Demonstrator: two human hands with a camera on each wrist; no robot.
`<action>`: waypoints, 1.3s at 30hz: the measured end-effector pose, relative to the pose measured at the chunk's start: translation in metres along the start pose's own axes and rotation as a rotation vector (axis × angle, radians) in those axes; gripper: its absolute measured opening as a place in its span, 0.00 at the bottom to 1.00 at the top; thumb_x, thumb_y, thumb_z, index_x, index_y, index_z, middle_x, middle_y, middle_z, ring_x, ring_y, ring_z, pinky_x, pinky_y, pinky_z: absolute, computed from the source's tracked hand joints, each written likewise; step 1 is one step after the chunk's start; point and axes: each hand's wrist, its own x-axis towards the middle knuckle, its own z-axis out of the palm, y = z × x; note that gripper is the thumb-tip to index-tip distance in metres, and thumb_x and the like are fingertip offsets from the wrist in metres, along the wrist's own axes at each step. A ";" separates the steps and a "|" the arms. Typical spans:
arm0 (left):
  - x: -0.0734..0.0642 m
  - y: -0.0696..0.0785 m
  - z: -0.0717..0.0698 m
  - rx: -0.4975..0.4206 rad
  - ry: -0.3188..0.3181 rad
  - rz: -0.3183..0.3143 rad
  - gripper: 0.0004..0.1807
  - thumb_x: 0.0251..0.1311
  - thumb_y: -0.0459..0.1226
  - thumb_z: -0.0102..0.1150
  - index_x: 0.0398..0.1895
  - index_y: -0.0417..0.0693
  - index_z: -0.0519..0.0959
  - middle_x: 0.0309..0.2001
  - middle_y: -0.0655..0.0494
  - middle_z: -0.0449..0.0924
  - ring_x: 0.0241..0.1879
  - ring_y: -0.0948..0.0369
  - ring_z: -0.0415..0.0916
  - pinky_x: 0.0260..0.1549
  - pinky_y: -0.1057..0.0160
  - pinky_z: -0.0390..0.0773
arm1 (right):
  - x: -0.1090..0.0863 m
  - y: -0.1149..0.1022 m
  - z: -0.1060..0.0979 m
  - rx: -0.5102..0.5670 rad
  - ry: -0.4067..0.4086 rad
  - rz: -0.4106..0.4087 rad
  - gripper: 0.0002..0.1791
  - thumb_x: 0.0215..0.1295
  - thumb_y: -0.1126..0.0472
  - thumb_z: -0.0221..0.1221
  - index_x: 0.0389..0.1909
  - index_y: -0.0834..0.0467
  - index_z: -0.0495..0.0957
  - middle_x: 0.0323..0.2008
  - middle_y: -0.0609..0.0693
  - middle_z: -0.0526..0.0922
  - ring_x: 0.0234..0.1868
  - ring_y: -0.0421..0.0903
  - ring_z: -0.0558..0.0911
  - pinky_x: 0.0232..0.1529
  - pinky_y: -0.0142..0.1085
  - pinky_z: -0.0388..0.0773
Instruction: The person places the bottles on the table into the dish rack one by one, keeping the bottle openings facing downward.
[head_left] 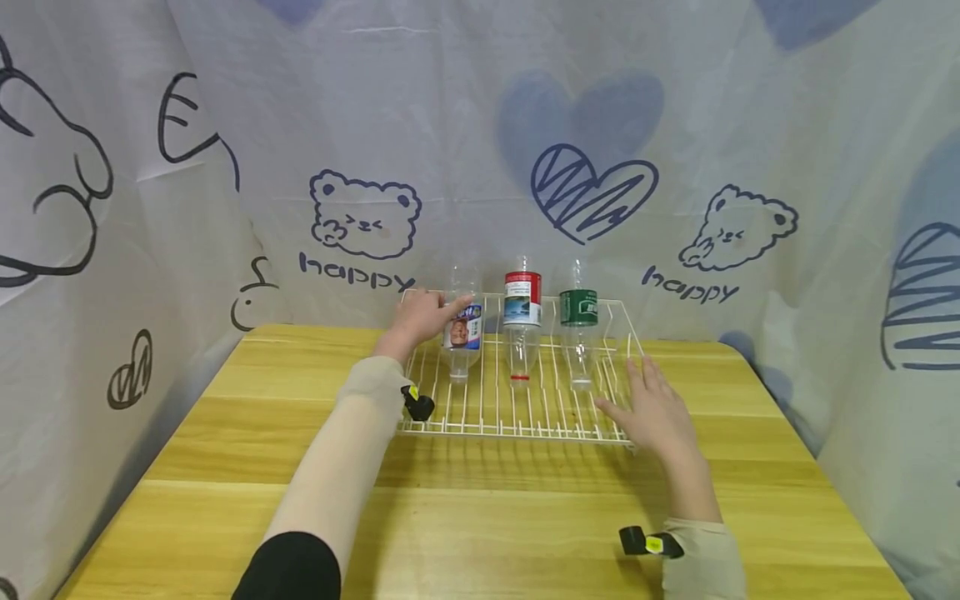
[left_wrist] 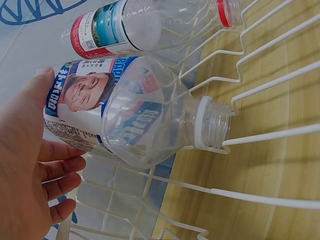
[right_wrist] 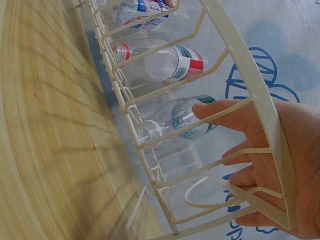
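My left hand (head_left: 420, 321) holds a clear plastic bottle (left_wrist: 150, 115) with a blue and white portrait label, thumb on one side of the label and fingers on the other. This bottle stands neck down, capless, among the wires of a white wire rack (head_left: 495, 429). To its right, a bottle with a red and white label (head_left: 522, 300) and one with a green label (head_left: 578, 308) also stand neck down in the rack. At the rack's right side, my right hand (head_left: 660, 412) is spread with fingers extended. In the right wrist view, the rack's side wires cross in front of these fingers.
The rack stands toward the back of a wooden table (head_left: 480, 517). Close behind and at both sides hangs a pale curtain (head_left: 465, 125) printed with hearts and bears. Each wrist carries a small black camera, such as the right wrist camera (head_left: 633, 540).
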 end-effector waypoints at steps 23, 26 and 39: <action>0.005 0.001 0.005 0.029 0.004 -0.031 0.44 0.62 0.71 0.35 0.51 0.43 0.80 0.54 0.44 0.80 0.57 0.46 0.71 0.63 0.44 0.66 | 0.001 0.001 0.001 -0.001 -0.003 0.003 0.52 0.67 0.33 0.49 0.76 0.63 0.42 0.76 0.67 0.34 0.75 0.70 0.42 0.70 0.66 0.43; 0.006 0.002 0.005 0.041 0.017 -0.035 0.41 0.63 0.70 0.36 0.43 0.44 0.82 0.49 0.45 0.82 0.51 0.48 0.74 0.58 0.45 0.70 | 0.001 0.001 0.001 -0.003 -0.002 0.000 0.53 0.66 0.32 0.48 0.76 0.63 0.42 0.76 0.67 0.34 0.75 0.70 0.42 0.70 0.65 0.44; 0.005 0.007 -0.002 0.176 0.094 -0.098 0.44 0.57 0.75 0.36 0.46 0.46 0.80 0.56 0.45 0.77 0.58 0.45 0.70 0.62 0.40 0.64 | 0.001 0.002 0.001 -0.001 -0.001 -0.005 0.53 0.66 0.30 0.47 0.76 0.63 0.42 0.76 0.67 0.34 0.75 0.70 0.42 0.71 0.65 0.43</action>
